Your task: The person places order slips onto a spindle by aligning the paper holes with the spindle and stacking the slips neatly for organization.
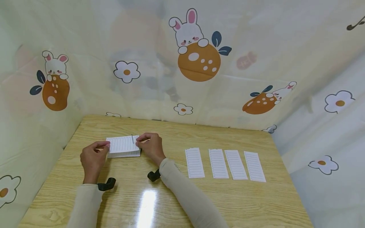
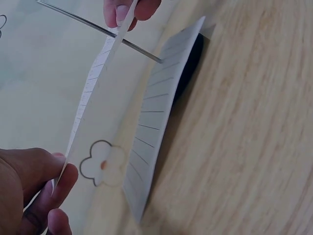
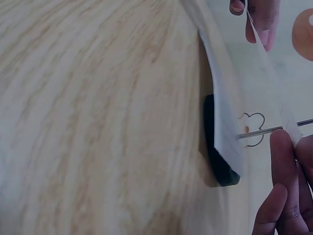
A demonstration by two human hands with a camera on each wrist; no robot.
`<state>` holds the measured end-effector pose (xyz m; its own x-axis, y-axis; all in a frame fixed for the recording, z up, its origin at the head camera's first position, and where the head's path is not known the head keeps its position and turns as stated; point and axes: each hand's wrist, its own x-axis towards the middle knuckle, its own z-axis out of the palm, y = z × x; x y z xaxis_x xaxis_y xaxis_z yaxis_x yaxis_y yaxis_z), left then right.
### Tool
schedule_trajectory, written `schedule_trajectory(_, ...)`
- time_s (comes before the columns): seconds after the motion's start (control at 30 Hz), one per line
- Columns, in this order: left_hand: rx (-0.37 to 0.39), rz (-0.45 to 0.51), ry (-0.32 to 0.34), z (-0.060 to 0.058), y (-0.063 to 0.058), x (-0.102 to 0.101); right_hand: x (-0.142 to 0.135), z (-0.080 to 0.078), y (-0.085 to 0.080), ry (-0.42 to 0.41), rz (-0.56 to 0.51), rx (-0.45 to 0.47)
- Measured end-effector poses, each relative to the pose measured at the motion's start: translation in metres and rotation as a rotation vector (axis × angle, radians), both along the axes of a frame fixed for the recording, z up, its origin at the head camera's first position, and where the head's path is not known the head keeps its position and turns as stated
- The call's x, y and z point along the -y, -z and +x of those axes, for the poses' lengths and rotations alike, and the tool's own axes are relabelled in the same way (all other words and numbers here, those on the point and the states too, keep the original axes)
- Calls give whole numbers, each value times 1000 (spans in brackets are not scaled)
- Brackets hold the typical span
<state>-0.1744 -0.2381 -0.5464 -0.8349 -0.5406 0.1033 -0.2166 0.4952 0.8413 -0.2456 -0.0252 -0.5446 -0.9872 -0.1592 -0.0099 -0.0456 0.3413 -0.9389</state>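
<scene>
A lined paper slip (image 1: 122,144) is held level between both hands. My left hand (image 1: 93,157) pinches its left end, and my right hand (image 1: 152,147) pinches the right end. In the left wrist view, the thin metal rod of a bill spike (image 2: 78,22) runs through the held slip close to the right fingers. Lower on the same rod lies another lined slip (image 2: 151,117), apart from the held one. It rests over the spike's dark base (image 2: 194,61), which it mostly hides. The right wrist view also shows the base (image 3: 222,174) on the table.
Several lined slips (image 1: 195,163) lie in a row on the right of the wooden table (image 1: 171,202). A patterned curtain (image 1: 151,38) hangs behind the table and at its sides. Black pieces (image 1: 107,184) are worn at both wrists.
</scene>
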Motion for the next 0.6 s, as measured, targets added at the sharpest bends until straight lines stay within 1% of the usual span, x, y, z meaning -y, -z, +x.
schedule_trajectory(0.23,41,7,13,-1,8,1,2,0,8,7,36,7)
schedule_trajectory(0.37,52,1,13,-2,10,1,3,0,11,8,60,3)
schedule_trajectory(0.6,70,-17,18,-4,18,2,5,1,17,-12,124,-56)
